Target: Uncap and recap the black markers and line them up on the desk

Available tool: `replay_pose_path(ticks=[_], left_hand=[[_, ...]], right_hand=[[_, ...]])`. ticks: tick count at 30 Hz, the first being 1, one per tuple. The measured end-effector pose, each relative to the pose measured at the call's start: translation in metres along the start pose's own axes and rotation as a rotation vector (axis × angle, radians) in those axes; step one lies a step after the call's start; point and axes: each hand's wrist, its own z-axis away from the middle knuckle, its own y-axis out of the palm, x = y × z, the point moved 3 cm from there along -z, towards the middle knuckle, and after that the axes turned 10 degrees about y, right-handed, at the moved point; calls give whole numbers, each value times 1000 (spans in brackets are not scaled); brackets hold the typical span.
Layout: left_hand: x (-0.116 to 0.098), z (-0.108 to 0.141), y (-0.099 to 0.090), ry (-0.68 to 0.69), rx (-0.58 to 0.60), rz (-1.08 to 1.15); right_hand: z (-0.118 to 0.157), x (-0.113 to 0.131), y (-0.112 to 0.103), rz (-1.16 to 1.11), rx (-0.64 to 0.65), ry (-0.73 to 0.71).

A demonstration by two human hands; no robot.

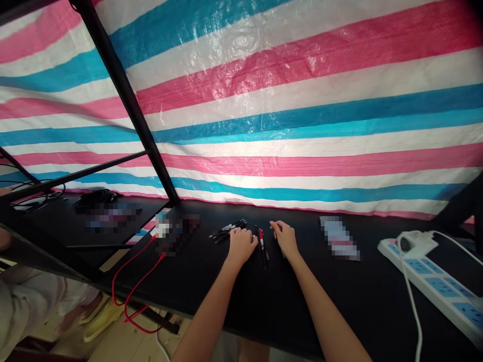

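Note:
My left hand [242, 245] rests palm down on the black table, fingers loosely bent and thumb apart. It lies against the right side of a pile of several dark pens [228, 229], partly covering it. Between my hands lie a pen with a red section [261, 235] and a black pen [256, 232], both pointing roughly away from me. My right hand [287, 240] is right of these pens, with its fingers curled in and thumb close to the index finger. Whatever is under its palm is mostly hidden.
On the right sits a white power strip [430, 281] with plugs and a white cable. A blurred flat object [339, 239] lies left of it. Red cables [130, 256] hang over the table's left edge. A black metal post [128, 95] rises before a striped sheet [302, 120].

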Motion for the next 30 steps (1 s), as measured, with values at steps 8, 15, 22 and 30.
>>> replay_pose_path(ticks=[8, 15, 22, 30], left_hand=[[1, 0, 1, 34, 85, 39], [-1, -1, 3, 112, 103, 29], [-3, -1, 4, 149, 115, 13], [-1, -2, 3, 140, 131, 29]], right_hand=[[-1, -4, 10, 226, 99, 16], [8, 7, 8, 349, 135, -28], [11, 11, 11, 431, 200, -96], [13, 15, 10, 430, 228, -95]])
